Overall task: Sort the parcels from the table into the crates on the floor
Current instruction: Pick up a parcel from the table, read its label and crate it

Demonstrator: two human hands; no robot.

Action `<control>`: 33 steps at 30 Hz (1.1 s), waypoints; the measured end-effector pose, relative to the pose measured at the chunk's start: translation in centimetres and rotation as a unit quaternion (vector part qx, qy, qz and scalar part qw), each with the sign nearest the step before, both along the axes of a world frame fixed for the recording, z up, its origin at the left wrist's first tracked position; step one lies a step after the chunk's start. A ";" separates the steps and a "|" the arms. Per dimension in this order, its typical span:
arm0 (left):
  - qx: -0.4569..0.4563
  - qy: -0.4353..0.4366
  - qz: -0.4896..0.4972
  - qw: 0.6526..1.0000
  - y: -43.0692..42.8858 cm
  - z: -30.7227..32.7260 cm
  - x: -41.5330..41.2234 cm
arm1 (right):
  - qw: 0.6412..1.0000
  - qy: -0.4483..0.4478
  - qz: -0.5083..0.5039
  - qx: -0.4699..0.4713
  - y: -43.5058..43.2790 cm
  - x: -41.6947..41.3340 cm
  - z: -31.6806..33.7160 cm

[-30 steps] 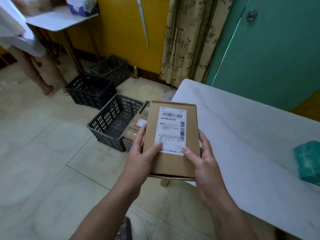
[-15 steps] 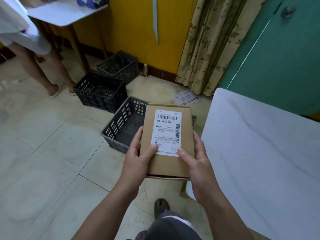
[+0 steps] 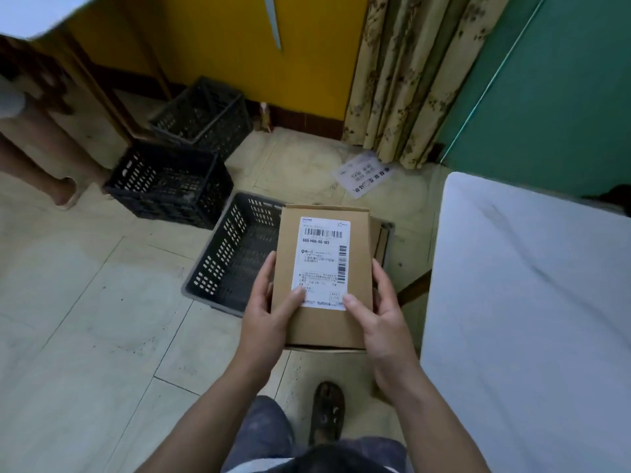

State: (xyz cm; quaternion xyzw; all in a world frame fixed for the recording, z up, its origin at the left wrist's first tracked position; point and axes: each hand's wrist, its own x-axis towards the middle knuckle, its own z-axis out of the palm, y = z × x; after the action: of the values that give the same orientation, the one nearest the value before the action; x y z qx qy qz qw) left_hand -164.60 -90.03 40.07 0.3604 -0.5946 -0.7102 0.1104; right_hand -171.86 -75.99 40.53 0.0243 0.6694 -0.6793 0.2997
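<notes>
Head cam: left hand [image 3: 266, 312] and right hand [image 3: 382, 322] both gripped the flat brown cardboard parcel with a white label [image 3: 321, 327] by its sides, thumbs on top, over the nearest black plastic crate's [image 3: 235, 257] right edge. A second black crate [image 3: 164, 186] sat beyond it, and a third black crate [image 3: 205, 114] farther back.

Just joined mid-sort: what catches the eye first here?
A brown cardboard parcel with a white barcode label fills the centre, gripped by the left hand and right hand above the nearest black crate. A second crate and third crate stand beyond, left; the white table lines the right.
</notes>
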 end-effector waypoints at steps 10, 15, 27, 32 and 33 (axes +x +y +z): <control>0.058 -0.025 -0.090 0.994 -6.7 -6.4 -7.5 | 0.991 -0.050 -0.098 0.071 -5.8 -5.5 -4.8; 0.066 -0.045 -0.155 0.985 -9.3 -10.0 -10.0 | 0.982 -0.089 -0.147 0.082 -7.4 -6.6 -7.7; 0.067 -0.122 -0.304 0.942 -8.4 -23.5 -15.6 | 0.956 -0.126 -0.229 0.131 -5.3 -10.6 -20.2; -0.046 -0.194 -0.390 0.899 -6.6 -29.4 -17.3 | 0.934 -0.123 -0.288 0.173 -2.4 -11.5 -26.0; -0.092 -0.207 -0.419 0.880 -6.6 -30.2 -17.6 | 0.928 -0.118 -0.298 0.189 -2.0 -11.7 -26.7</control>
State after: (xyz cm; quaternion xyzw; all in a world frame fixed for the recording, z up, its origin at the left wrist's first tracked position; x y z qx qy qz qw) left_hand -182.20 -96.62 9.88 0.2047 -0.7617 -0.5419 -0.2902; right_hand -183.54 -78.03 13.85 0.3592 0.7069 -0.5906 0.1500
